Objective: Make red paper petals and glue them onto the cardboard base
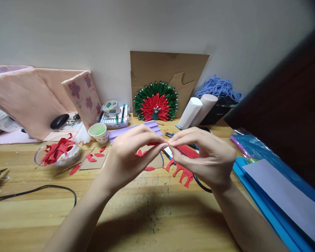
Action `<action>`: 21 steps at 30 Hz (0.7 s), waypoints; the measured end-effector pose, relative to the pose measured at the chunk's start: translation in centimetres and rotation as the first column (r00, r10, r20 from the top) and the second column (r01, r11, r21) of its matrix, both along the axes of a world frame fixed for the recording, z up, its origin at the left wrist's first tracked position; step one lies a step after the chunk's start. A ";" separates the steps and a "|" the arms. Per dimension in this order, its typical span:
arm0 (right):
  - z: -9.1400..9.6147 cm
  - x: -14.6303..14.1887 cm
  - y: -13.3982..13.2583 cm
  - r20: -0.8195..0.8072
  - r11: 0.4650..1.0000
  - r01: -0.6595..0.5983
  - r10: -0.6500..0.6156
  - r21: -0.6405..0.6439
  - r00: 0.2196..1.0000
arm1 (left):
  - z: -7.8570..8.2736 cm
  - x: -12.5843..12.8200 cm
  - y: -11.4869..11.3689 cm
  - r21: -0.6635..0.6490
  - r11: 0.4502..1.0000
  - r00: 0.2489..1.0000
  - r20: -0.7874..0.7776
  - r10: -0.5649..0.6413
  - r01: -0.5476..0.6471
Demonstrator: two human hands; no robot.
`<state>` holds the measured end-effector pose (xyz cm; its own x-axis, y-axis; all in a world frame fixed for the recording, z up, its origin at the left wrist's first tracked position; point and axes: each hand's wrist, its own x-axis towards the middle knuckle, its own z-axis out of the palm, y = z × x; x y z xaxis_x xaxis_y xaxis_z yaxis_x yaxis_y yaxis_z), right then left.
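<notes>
A person's two bare hands meet above the middle of a wooden table (68, 210), seen from a head camera. The left hand (128, 157) and the right hand (202, 155) are raised with their fingertips pressed together, pinching a small red paper piece (154, 144) between thumbs and forefingers. Only a sliver of that red piece shows between the fingertips; its shape cannot be made out.

Below and behind the hands lie red paper cut-outs (182, 171) with finger-like strips, touching the table, beside a black cable (202, 185). Small red petals (94, 157) lie scattered on a piece of brown card to the left. Further left stands a clear bowl (58, 154) filled with red paper scraps, and just beside it a white paper cup (98, 132) with a green inside.

At the back, a round green and red paper flower (155, 101) leans against a sheet of cardboard (168, 66) propped on the wall. To its left is a box of markers (114, 119); to its right, two white rolls (196, 110) and a bundle of blue yarn (217, 87). Blue paper sheets (273, 206) lie at the right edge. A purple folded paper (133, 131) lies behind the left hand.
</notes>
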<state>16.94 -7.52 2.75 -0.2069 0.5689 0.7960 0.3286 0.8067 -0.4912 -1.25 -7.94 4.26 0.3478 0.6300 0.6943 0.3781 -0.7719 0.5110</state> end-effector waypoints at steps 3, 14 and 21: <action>0.0 -0.1 -0.1 -0.008 1.000 0.003 -0.003 -0.015 1.000 | 0.0 0.0 0.0 -0.012 1.000 1.000 -0.004 -0.002 0.002; 0.0 -0.4 -0.2 -0.037 0.997 0.072 -0.070 0.039 0.997 | 0.1 0.2 0.6 -0.448 0.893 0.913 0.379 0.153 0.037; -0.1 -0.4 0.0 0.059 0.981 0.106 -0.117 0.165 0.991 | 0.0 0.2 0.2 -0.387 0.920 0.899 0.383 0.215 -0.055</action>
